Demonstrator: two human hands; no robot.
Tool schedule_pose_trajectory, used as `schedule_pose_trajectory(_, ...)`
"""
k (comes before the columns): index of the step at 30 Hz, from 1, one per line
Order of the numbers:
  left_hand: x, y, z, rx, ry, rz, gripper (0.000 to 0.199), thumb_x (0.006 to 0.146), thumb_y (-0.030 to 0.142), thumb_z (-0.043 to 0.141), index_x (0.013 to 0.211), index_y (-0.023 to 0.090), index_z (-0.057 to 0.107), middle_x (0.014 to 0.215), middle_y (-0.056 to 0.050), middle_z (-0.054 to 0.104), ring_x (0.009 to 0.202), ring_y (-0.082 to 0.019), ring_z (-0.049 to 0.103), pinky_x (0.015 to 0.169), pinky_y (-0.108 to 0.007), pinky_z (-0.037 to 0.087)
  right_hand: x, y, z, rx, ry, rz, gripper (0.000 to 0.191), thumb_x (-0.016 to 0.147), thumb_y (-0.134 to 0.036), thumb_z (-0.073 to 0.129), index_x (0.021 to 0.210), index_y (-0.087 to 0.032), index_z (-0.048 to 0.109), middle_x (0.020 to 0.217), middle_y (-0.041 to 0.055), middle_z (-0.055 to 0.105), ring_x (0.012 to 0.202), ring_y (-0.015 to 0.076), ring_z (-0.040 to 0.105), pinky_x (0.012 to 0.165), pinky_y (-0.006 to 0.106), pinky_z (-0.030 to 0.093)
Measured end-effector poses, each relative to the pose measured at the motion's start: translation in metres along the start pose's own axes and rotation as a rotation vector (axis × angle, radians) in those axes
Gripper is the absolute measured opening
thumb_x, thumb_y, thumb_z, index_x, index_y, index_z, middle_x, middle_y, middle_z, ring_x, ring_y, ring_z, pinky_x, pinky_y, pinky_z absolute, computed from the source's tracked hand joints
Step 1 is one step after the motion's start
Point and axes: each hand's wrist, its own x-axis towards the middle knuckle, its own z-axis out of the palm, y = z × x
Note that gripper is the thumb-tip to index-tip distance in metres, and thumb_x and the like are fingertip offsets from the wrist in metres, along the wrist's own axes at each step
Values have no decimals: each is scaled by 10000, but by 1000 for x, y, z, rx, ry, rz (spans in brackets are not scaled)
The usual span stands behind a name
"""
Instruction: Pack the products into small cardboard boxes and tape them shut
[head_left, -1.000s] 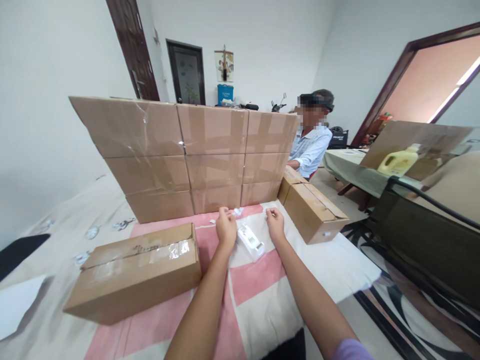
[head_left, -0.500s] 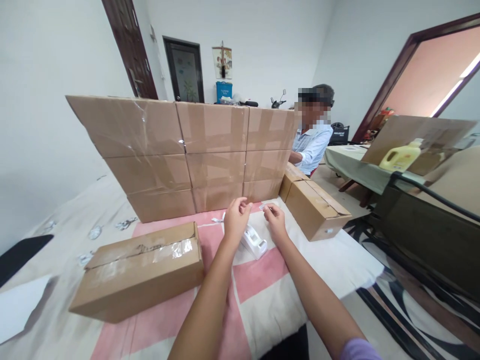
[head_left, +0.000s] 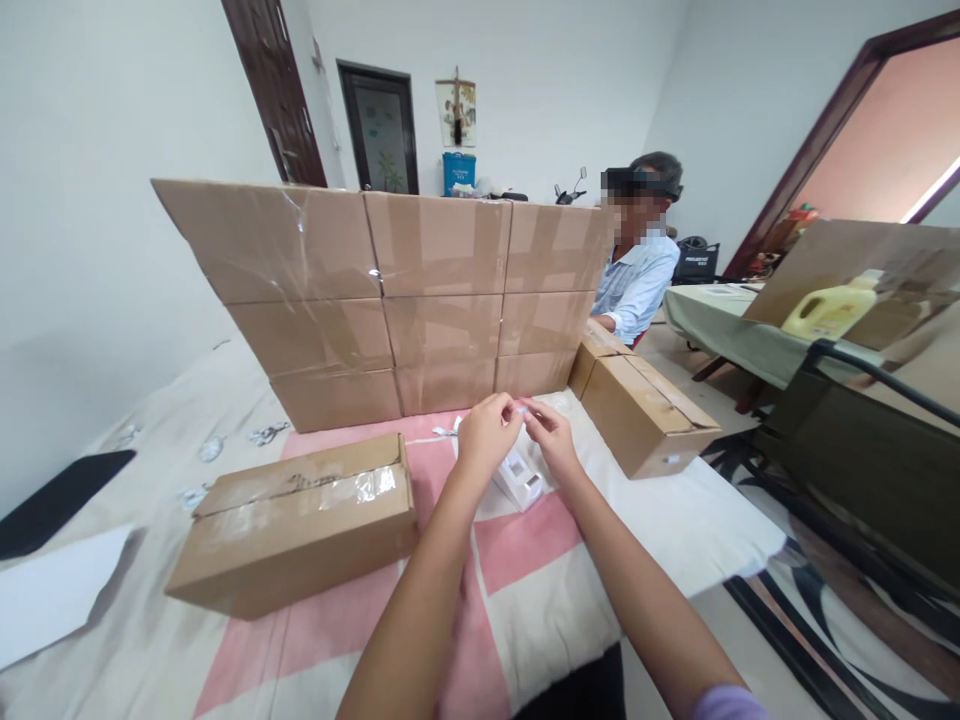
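My left hand (head_left: 489,432) and my right hand (head_left: 551,440) meet above the cloth, thumbs and fingers pinched together. Between their fingertips is a small whitish piece (head_left: 520,410), mostly covered and too small to name. Just below my hands lies a white plastic device (head_left: 519,482) with a dark rectangular opening; my left hand and wrist hide part of it. Beside my left hand, a small white strip (head_left: 445,430) rests on the pink-and-cream cloth (head_left: 525,545).
A wall of taped cardboard boxes (head_left: 442,245) stands in front. Single boxes lie at left (head_left: 292,540) and right (head_left: 649,410). Behind the wall sits a person (head_left: 637,270) in a light blue shirt. Further right are a yellow jug (head_left: 832,308) and a dark chair (head_left: 840,450).
My hands have come together from slightly apart, and their fingertips now meet around the small piece. The whole view has shifted a little, with the boxes appearing further right.
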Motion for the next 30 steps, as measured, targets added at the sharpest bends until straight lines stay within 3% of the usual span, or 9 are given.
schedule_pose_trajectory(4, -2, 8, -7, 80, -29, 30, 131, 926, 274, 546, 838, 234, 635, 870, 4, 706, 776, -150, 616, 639, -263, 349, 2, -3, -6, -18, 20, -19, 496, 823, -502, 747, 1218, -209, 678, 913, 27, 633, 651, 111, 527, 578, 257, 456)
schedule_pose_trajectory(9, -5, 11, -15, 200, -98, 66, 137, 942, 271, 546, 888, 246, 669, 927, -15, 734, 832, -180, 651, 651, -281, 365, 0, -15, -5, -53, -32, -99, 370, 815, -516, 765, 1043, -226, 735, 951, 58, 692, 860, 190, 639, 790, 344, 538)
schedule_pose_trajectory(15, -7, 20, -21, 314, -144, 49, 209, 971, 272, 497, 993, 251, 704, 1032, -33, 753, 928, -207, 684, 699, -302, 414, -2, -18, -3, -111, -33, -178, 267, 828, -485, 773, 882, -226, 743, 888, 58, 689, 844, 207, 625, 791, 366, 517)
schedule_pose_trajectory(18, -20, 41, -46, 353, -225, 35, 205, 947, 298, 542, 1003, 258, 734, 1021, -40, 769, 931, -235, 697, 730, -319, 439, -2, -19, -3, -138, 12, -206, 239, 879, -444, 732, 804, -218, 709, 808, 36, 644, 793, 190, 589, 752, 343, 480)
schedule_pose_trajectory(21, -36, 58, -94, 311, -346, -39, 248, 927, 430, 575, 1037, 291, 749, 1035, -24, 782, 913, -244, 704, 756, -330, 469, -5, -27, 0, -140, 28, -213, 243, 901, -434, 708, 805, -212, 678, 790, 24, 612, 766, 177, 565, 717, 321, 455)
schedule_pose_trajectory(22, -40, 57, -112, 270, -327, -78, 293, 944, 479, 538, 1077, 318, 744, 1066, -9, 781, 920, -236, 704, 767, -329, 480, -8, -31, 3, -137, 19, -212, 251, 907, -440, 698, 808, -212, 664, 789, 20, 603, 757, 173, 559, 704, 314, 451)
schedule_pose_trajectory(26, -48, 9, -161, 450, -62, -260, 392, 961, 518, 445, 1178, 338, 716, 1206, -54, 745, 1109, -323, 653, 989, -478, 447, -29, -46, 27, -137, -148, -196, 260, 970, -447, 605, 849, -216, 607, 822, 22, 588, 735, 161, 542, 672, 294, 439)
schedule_pose_trajectory(28, -53, -26, -171, 581, -88, -377, 395, 947, 516, 446, 1125, 317, 736, 1230, -102, 730, 1224, -396, 586, 1059, -595, 366, -44, -49, 46, -140, -293, -174, 247, 994, -427, 568, 873, -215, 604, 831, 25, 592, 709, 151, 525, 644, 283, 419)
schedule_pose_trajectory(30, -62, -49, -176, 567, -191, -381, 416, 973, 527, 387, 1037, 314, 739, 1214, -86, 734, 1236, -375, 575, 1094, -603, 316, -60, -46, 65, -125, -439, -135, 237, 996, -413, 566, 883, -210, 616, 833, 24, 598, 688, 142, 514, 623, 275, 402)
